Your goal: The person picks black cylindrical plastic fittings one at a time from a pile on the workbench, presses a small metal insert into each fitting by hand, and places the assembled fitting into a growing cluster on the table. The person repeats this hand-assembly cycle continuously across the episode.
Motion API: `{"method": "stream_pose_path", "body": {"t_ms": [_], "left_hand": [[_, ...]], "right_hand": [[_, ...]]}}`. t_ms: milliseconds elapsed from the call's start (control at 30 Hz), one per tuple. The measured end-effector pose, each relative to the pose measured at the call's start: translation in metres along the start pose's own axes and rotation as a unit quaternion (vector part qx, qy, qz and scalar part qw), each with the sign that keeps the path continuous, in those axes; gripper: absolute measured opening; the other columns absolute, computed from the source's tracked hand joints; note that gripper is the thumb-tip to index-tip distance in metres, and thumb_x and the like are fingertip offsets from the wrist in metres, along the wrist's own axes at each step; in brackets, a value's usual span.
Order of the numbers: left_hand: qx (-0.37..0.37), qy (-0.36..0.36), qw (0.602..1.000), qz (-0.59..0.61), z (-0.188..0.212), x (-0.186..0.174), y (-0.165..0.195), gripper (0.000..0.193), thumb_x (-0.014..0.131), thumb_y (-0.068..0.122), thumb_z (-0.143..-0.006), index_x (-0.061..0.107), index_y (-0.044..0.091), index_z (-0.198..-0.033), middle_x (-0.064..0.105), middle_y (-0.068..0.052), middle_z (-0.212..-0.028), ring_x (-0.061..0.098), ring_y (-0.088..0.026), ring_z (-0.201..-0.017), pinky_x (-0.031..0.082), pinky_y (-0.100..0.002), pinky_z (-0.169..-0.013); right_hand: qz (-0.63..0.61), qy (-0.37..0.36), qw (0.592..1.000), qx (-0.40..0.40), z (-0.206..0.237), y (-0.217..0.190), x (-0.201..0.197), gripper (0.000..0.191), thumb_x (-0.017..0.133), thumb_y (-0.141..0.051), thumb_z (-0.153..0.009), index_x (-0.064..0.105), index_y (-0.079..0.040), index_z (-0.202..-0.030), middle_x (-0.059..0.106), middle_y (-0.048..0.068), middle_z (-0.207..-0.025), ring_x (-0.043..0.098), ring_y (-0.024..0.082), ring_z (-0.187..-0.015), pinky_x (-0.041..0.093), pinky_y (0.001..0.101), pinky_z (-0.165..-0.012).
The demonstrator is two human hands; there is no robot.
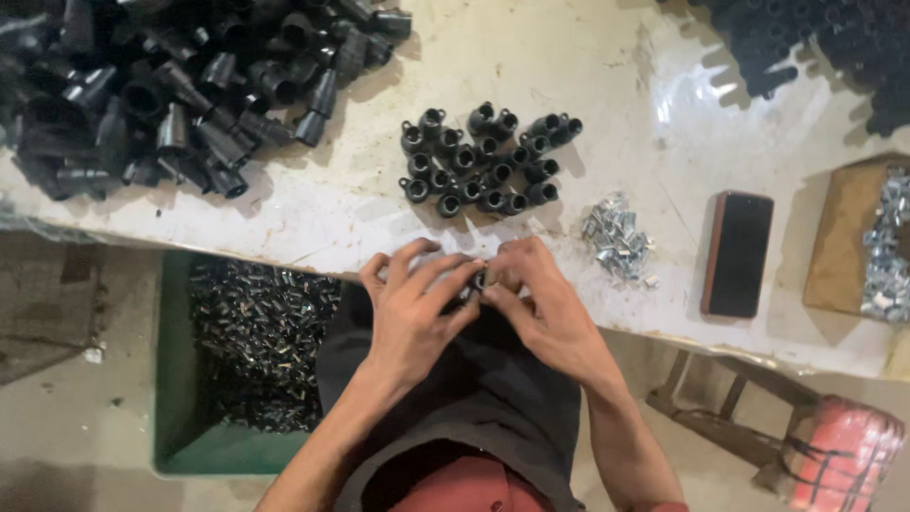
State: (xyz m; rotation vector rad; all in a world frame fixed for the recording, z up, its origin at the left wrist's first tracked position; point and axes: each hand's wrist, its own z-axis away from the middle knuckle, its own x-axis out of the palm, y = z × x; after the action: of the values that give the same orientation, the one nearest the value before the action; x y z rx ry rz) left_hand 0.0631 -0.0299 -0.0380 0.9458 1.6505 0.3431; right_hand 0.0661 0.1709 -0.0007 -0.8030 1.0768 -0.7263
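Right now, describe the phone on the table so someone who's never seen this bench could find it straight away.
Start at the white worktable and go to its near edge, to the right of the right hand. Just past the small heap of silvery metal clips lies the phone, face up beside a brown board. It is the only flat, dark rectangle; everything else nearby is small loose parts.

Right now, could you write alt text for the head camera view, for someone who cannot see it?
Two bare hands, left hand and right hand, pinch a small black part together at the edge of a worn white table. Beyond them sit a cluster of black caps, small metal clips and a dark phone.
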Motion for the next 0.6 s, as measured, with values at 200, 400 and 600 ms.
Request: {"method": "stream_pose_path", "body": {"t_ms": [200, 400, 600], "left_hand": [[-0.13, 0.076, 0.984, -0.1, -0.033, -0.029, -0.04, 0.04, 0.082, 0.023, -0.087, 0.075, 0.017, -0.126, 0.068, -0.002, -0.114, 0.054, -0.028, -0.112, 0.035, -0.046, -0.099], [-0.099, 0.149, 0.937, -0.3, -0.061, -0.05, -0.065, 0.033, 0.077, 0.014, -0.104, 0.07, 0.014, -0.137, 0.068, -0.004, -0.124, 0.054, -0.026, -0.116, 0.036, -0.044, -0.099], [-0.068, 0.113, 0.948, -0.288, -0.067, -0.062, -0.049, 0.042, 0.08, 0.013, -0.096, 0.068, 0.006, -0.135, 0.068, -0.006, -0.125, 0.056, -0.031, -0.125, 0.037, -0.047, -0.106]], "right_hand": [[0.331, 0.324, 0.884, -0.061, 0.004, 0.023, -0.023, 0.04, 0.074, -0.008, -0.095, 0.063, -0.005, -0.133, 0.055, 0.014, -0.132, 0.05, 0.035, -0.115, 0.047, 0.0448, -0.093], [0.358, 0.328, 0.87, -0.091, 0.005, 0.032, -0.031, 0.027, 0.08, -0.008, -0.094, 0.077, -0.013, -0.12, 0.066, 0.007, -0.122, 0.05, 0.031, -0.11, 0.046, 0.0425, -0.095], [0.349, 0.325, 0.871, -0.12, 0.009, 0.025, -0.035, 0.041, 0.079, 0.002, -0.084, 0.078, -0.016, -0.121, 0.067, 0.008, -0.121, 0.052, 0.03, -0.102, 0.049, 0.04, -0.087]]}}
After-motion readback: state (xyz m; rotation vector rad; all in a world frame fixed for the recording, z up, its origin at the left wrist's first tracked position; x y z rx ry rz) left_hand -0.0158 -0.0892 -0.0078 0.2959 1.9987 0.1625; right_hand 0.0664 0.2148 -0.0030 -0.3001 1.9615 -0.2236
